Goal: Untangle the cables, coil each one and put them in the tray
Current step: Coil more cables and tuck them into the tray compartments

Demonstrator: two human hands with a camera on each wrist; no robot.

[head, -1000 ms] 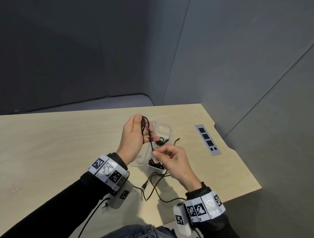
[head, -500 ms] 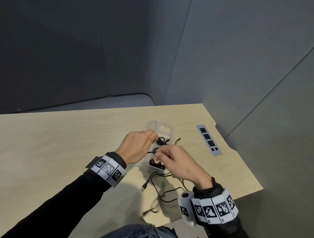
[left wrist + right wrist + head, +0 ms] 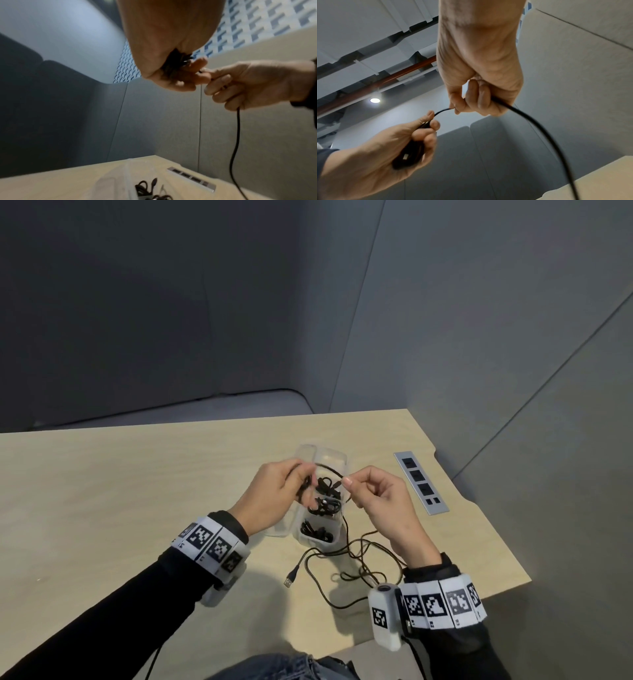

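— Two hands up over the tray; what's each doing?
— From the head view, left hand curls round a bundle of loops of the black cable; right hand pinches the same cable between thumb and forefinger.
— And the wrist cameras?
— Right wrist view shows a silver plug end in the left palm; the head view alone shows the slack tangled on the table, and coiled cables in the tray
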